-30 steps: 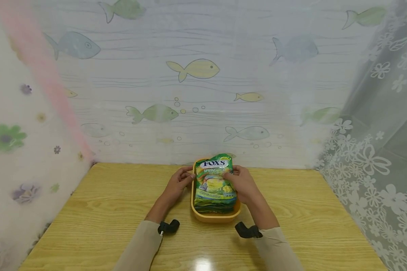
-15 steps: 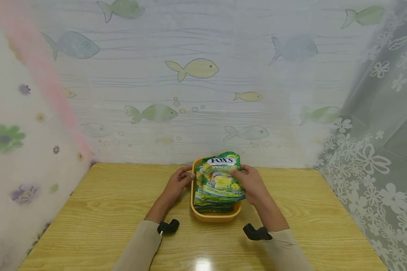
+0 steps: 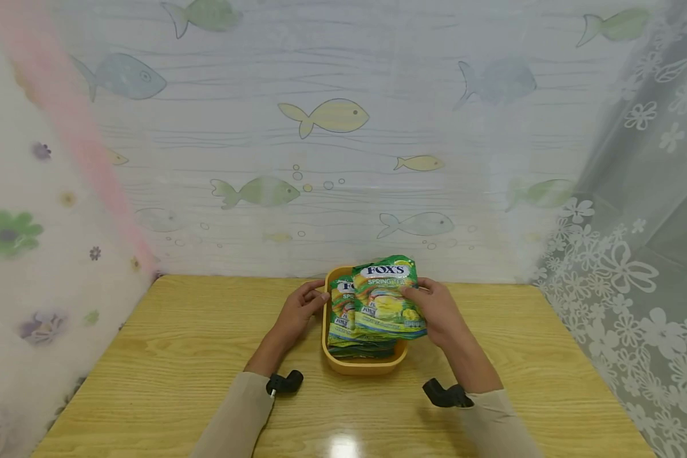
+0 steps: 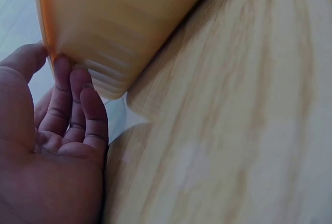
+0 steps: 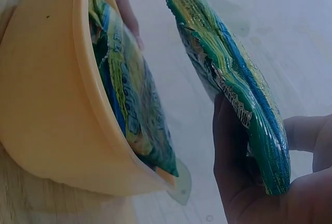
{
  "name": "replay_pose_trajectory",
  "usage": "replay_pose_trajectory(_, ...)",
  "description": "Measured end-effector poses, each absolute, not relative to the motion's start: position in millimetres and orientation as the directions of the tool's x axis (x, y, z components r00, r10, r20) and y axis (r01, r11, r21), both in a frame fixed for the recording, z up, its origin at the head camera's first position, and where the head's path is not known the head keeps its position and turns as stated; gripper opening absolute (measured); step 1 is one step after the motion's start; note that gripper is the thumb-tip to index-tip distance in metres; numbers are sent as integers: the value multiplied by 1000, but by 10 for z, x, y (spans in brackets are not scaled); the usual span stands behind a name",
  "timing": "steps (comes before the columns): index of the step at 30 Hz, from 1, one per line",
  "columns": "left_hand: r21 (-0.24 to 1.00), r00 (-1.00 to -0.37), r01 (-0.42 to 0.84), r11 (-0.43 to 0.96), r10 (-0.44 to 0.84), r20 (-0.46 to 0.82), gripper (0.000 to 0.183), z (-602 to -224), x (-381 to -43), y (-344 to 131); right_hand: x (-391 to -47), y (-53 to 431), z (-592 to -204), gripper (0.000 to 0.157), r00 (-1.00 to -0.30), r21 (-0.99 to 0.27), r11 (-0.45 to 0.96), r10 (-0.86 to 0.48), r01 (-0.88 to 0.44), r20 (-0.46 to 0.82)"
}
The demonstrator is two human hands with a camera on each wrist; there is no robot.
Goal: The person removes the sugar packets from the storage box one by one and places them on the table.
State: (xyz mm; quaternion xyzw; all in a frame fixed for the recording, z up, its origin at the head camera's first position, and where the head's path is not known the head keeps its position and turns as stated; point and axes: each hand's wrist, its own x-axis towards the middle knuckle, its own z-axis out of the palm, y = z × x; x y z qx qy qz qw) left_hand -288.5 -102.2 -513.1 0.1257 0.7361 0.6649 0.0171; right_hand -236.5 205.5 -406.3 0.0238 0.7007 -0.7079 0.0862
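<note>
My right hand (image 3: 442, 315) pinches a green Fox's Spring Tea candy bag (image 3: 385, 305), thumb on its front and fingers behind. Seen edge-on in the right wrist view, the bag (image 5: 228, 73) stands apart from the yellow-orange plastic container (image 5: 57, 94). More candy bags of the same kind (image 3: 341, 312) lie stacked in that container (image 3: 366, 367), partly covered by the lifted one in the head view. At the container's left side, my left hand (image 3: 294, 315) holds the rim; the left wrist view has its thumb at the edge and its fingers (image 4: 62, 94) against the outer wall.
The container stands on a wood-grain table (image 3: 194, 337), near its back edge. Behind rises a white curtain (image 3: 343, 76) printed with fish. Flowered sheets (image 3: 635, 305) hang at both sides. A black wrist camera mount (image 3: 446, 394) sits on each wrist.
My right hand has drawn the top candy bag up and to the right, uncovering the bags beneath it. The left hand and the container have stayed where they were.
</note>
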Motion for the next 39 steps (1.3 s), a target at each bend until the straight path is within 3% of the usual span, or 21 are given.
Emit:
replay_pose_trajectory(20, 986, -968, 164, 41, 197, 153, 45, -5160, -2908, -1013, -2402, 2457, -4085, 61, -985, -984, 70, -33, 166, -168)
replay_pose_trajectory(39, 986, -969, 161, 33, 197, 151, 44, -5152, -2908, -1007, -2495, 2827, -4153, 65, -981, -981, 34, -30, 190, -191)
